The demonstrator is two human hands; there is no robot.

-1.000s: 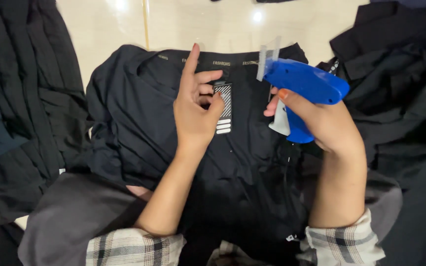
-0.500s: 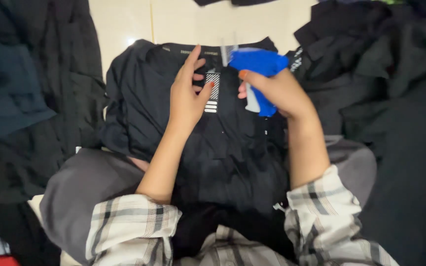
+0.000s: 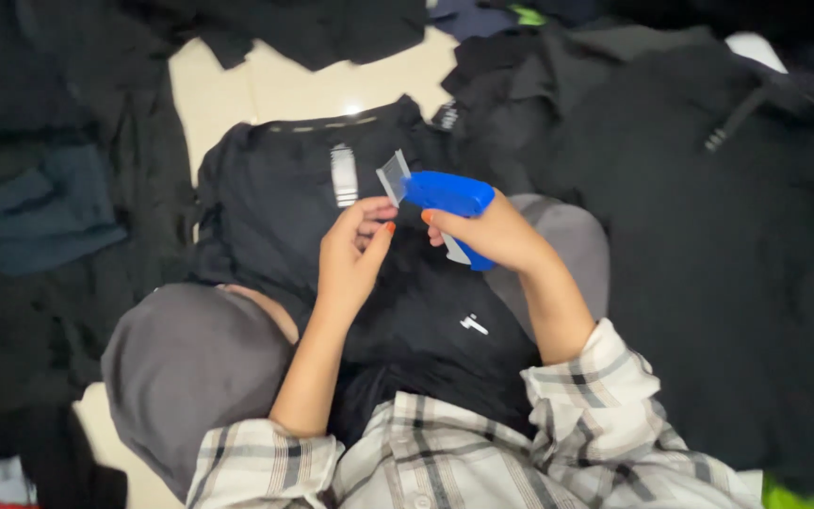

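Two hands over a black garment (image 3: 332, 236) spread on the lap and floor (image 3: 284, 85). Right hand (image 3: 492, 231) wraps a blue tagging gun (image 3: 445, 193), its clear fastener strip up front. Left hand (image 3: 355, 250), fingers curled narrow, pinches at cloth just beside the gun's tip. Risk: needle pricks a left fingertip, since they sit so close; thin fabric could also snag.

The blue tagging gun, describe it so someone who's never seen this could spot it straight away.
Start at the black garment spread over the person's lap. Above its middle, the right hand holds the tagging gun, with the left hand close beside it. It is the only bright blue thing among dark clothes, with a clear strip at its tip.
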